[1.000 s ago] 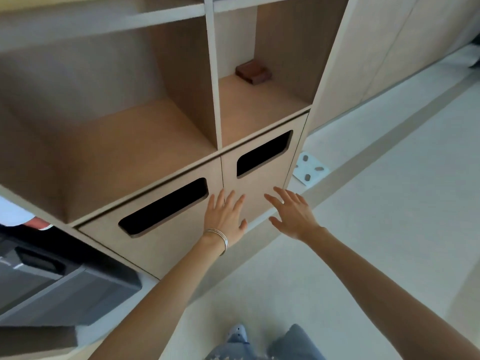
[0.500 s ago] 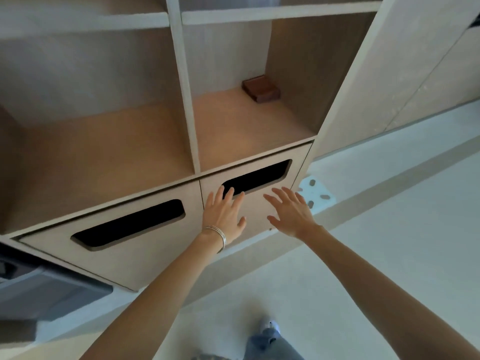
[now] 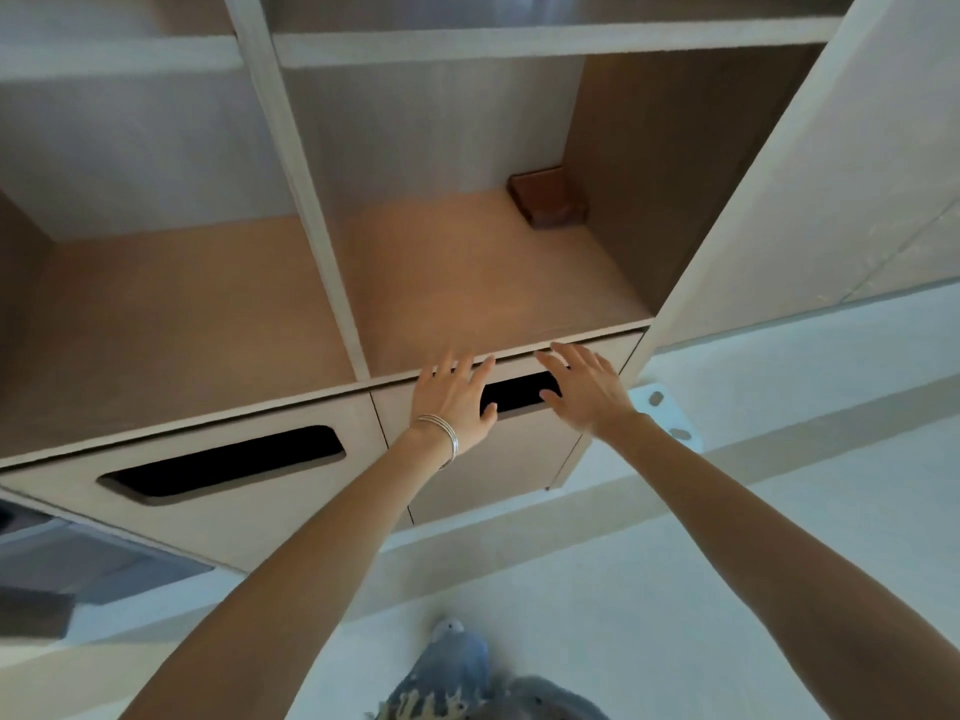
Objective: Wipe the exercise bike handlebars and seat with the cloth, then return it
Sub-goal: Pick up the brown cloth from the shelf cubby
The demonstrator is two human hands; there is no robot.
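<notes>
Both hands are up from the lower drawer face to its top edge since half a second ago; the view has closed in. Left hand [image 3: 457, 407], bracelet on wrist, fingers spread, holds nothing, beside the right drawer's [image 3: 498, 449] cutout handle [image 3: 522, 392]. Right hand [image 3: 584, 389] also spread and empty, over the slot's right end. No cloth or bike in view. Likely step: fetching the cloth, probably from this drawer. Next: hook fingers in the slot, pull. Behind, the open shelf [image 3: 467, 283] holds only a brown block [image 3: 548, 202].
</notes>
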